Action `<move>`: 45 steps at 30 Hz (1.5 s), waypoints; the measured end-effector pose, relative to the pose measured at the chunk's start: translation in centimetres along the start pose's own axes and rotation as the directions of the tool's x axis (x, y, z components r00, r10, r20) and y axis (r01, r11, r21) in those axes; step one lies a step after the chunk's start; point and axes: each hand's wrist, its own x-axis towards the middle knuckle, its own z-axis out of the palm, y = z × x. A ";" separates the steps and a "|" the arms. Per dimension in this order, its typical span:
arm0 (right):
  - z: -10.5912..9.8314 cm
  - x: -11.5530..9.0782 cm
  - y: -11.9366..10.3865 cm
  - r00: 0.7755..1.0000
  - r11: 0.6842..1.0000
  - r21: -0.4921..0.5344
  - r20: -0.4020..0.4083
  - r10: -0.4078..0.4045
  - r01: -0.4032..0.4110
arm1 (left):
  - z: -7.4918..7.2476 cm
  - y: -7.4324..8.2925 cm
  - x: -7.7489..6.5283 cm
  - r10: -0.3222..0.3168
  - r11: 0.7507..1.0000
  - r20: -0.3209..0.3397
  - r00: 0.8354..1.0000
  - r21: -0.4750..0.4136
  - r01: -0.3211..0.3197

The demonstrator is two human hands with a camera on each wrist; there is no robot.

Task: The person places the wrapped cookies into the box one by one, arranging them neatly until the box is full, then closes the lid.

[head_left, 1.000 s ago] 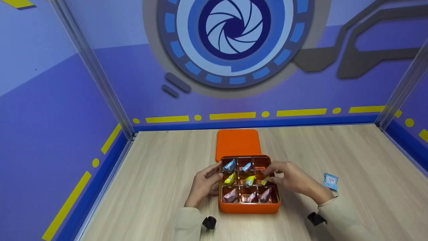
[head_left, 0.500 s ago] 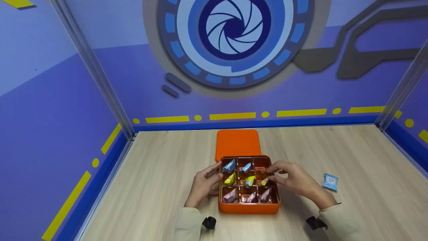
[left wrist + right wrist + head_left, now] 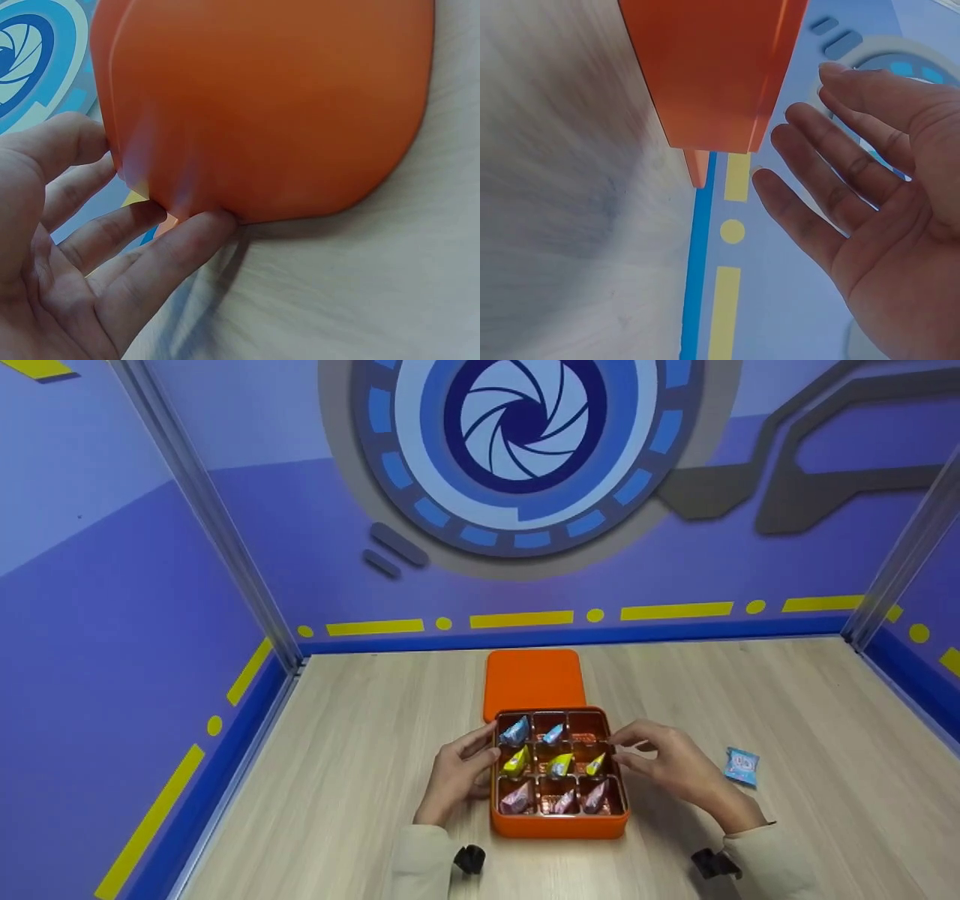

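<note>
An orange box (image 3: 559,827) stands on the table, its insert divided into compartments. Small wrapped candies lie in it: two blue candies (image 3: 515,730) at the back, yellow candies (image 3: 559,765) across the middle row, pink candies (image 3: 517,799) along the front. Bare bottom shows in the back right compartment. My left hand (image 3: 455,772) rests its fingertips and thumb against the box's left side, fingers loosely extended in the left wrist view. At the right rim, my right hand (image 3: 679,772) hovers with thumb and fingers apart and nothing between them.
Behind the box lies its flat orange lid (image 3: 534,682), partly overlapped by it. To the right of my right hand, one blue candy packet (image 3: 742,767) lies on the wooden table (image 3: 360,750). Printed blue panels (image 3: 180,660) wall in the back and sides.
My right hand has drawn back rightward out of the middle right compartment, its fingers coming off the yellow candy, which stays there. The left hand and box have kept their places.
</note>
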 end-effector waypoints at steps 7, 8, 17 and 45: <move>-0.7 -0.3 0.1 0.998 0.998 -0.045 -0.038 0.053 -0.054 | -0.1 -0.2 0.2 0.017 1.000 0.006 1.000 0.007 -0.017; -0.9 -0.3 0.1 0.997 0.997 -0.050 -0.046 0.055 -0.057 | -0.1 -0.2 0.2 0.019 1.000 0.007 1.000 0.007 -0.019; -2.7 -0.9 0.8 0.992 0.991 -0.111 -0.107 0.060 -0.072 | 0.0 -0.1 0.1 -0.001 0.999 0.013 1.000 -0.039 0.001; -7.0 -2.8 3.1 0.959 0.906 -0.331 0.007 0.284 -0.265 | 0.0 -0.1 0.1 0.020 1.000 -0.002 1.000 -0.002 -0.020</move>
